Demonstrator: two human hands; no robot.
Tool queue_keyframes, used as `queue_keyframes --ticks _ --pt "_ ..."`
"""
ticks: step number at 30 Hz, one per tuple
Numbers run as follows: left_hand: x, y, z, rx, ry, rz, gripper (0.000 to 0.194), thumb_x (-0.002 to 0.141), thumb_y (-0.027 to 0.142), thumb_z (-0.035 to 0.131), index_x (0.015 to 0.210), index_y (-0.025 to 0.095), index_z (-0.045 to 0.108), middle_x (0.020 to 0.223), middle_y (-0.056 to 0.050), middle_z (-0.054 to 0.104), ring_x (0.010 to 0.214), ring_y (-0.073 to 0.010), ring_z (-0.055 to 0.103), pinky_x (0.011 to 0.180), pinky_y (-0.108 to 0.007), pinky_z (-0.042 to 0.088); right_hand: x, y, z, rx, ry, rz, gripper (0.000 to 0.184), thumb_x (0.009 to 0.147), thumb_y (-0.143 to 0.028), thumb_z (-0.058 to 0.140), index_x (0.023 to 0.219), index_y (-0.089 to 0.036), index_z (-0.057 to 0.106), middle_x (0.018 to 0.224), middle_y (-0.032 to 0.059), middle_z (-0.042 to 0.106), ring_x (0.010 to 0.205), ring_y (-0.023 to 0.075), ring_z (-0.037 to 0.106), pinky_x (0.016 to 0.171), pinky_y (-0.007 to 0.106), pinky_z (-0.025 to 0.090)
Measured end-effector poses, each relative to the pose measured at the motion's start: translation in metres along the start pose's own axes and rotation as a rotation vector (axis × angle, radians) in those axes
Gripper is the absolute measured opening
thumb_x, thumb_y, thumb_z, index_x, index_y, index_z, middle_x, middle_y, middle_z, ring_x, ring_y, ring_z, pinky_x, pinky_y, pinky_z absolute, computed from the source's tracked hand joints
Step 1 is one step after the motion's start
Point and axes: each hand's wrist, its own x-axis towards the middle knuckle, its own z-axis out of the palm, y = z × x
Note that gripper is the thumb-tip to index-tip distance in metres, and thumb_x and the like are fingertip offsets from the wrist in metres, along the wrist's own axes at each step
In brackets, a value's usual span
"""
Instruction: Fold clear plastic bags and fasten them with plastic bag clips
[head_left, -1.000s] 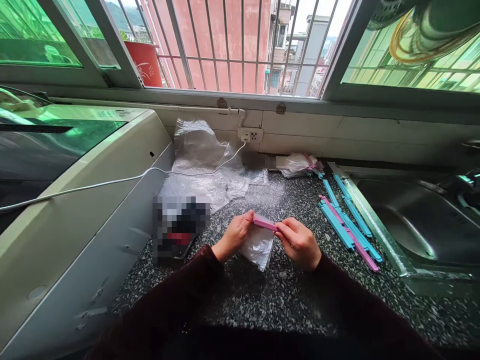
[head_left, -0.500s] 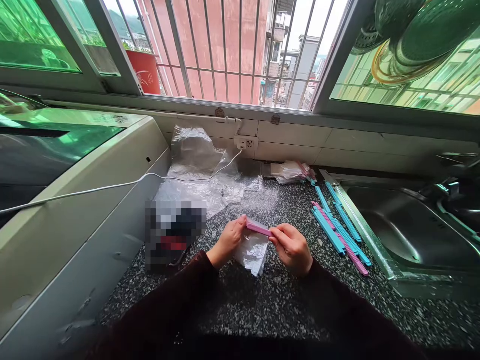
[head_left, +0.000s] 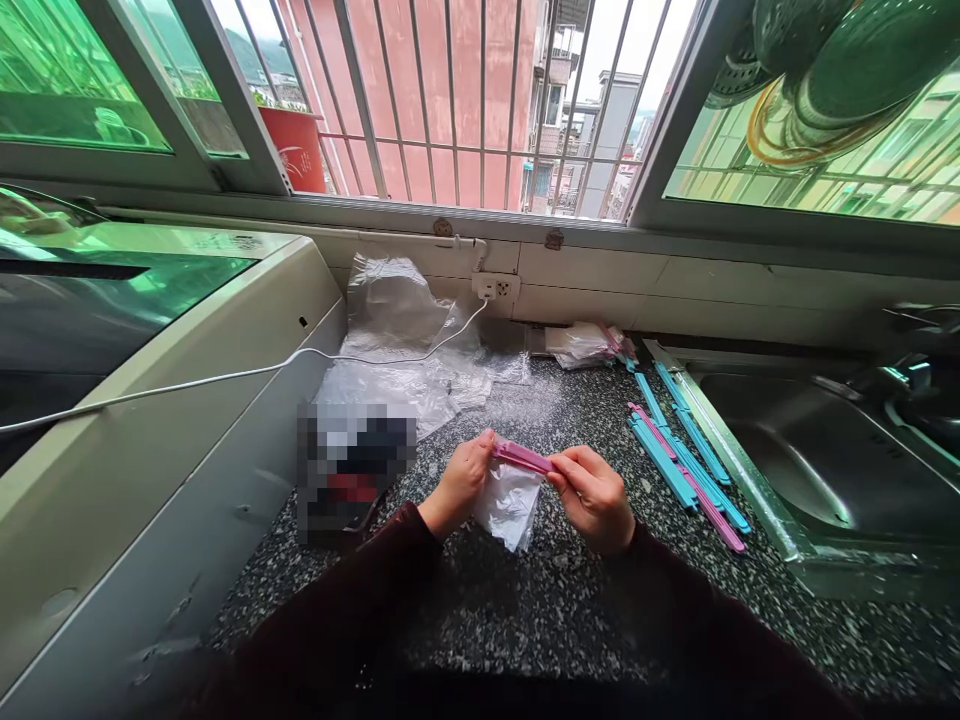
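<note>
Both of my hands hold a short pink sealing clip (head_left: 523,458) clamped along the top of a small clear plastic bag (head_left: 508,507), just above the speckled granite counter (head_left: 525,590). My left hand (head_left: 461,482) pinches the clip's left end. My right hand (head_left: 596,495) pinches its right end. The bag hangs down between my hands and its lower edge touches the counter.
Several long blue and pink clips (head_left: 686,460) lie on the counter to the right, beside a steel sink (head_left: 825,460). Clear plastic bags (head_left: 405,350) are piled at the back by a wall socket (head_left: 497,287). A white appliance (head_left: 150,400) with a white cable fills the left.
The clip and bag stay held between both hands. My hands have shifted slightly to the right and the clip tilts a little more down toward the right.
</note>
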Motion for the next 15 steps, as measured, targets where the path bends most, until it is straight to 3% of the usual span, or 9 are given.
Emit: queue_keyframes --ticks 4,11,15 --pt "0.0026 -0.0025 -0.0005 -0.052 0.029 -0.026 0.049 0.066 0.063 0.055 0.058 0.015 0.051 0.053 0.003 0.046 0.052 -0.009 0.039 0.052 -0.023 0.033 0.0025 -0.0018 -0.0051 0.083 0.058 0.039 0.018 0.082 -0.012 0.052 0.097 -0.018 0.061 0.081 0.0067 0.058 0.074 0.0164 0.056 0.064 0.03 0.051" --pt "0.0054 -0.0014 -0.0055 -0.094 0.104 -0.014 0.052 0.068 0.066 0.052 0.06 0.014 0.052 0.055 0.003 0.047 0.051 -0.0081 0.039 0.05 -0.022 0.034 -0.0015 0.0067 -0.0044 0.302 0.23 0.265 0.01 0.085 -0.024 0.05 0.091 -0.018 0.056 0.087 0.0071 0.057 0.073 0.016 0.058 0.06 0.029 0.053" --pt "0.006 0.0044 -0.0066 -0.113 0.165 -0.022 0.051 0.065 0.066 0.055 0.058 0.015 0.051 0.055 0.004 0.046 0.05 -0.0081 0.039 0.049 -0.022 0.034 -0.0034 0.0066 -0.0045 0.368 0.246 0.273 0.012 0.086 -0.024 0.048 0.094 -0.018 0.055 0.091 0.0084 0.057 0.082 0.0181 0.059 0.066 0.032 0.053"
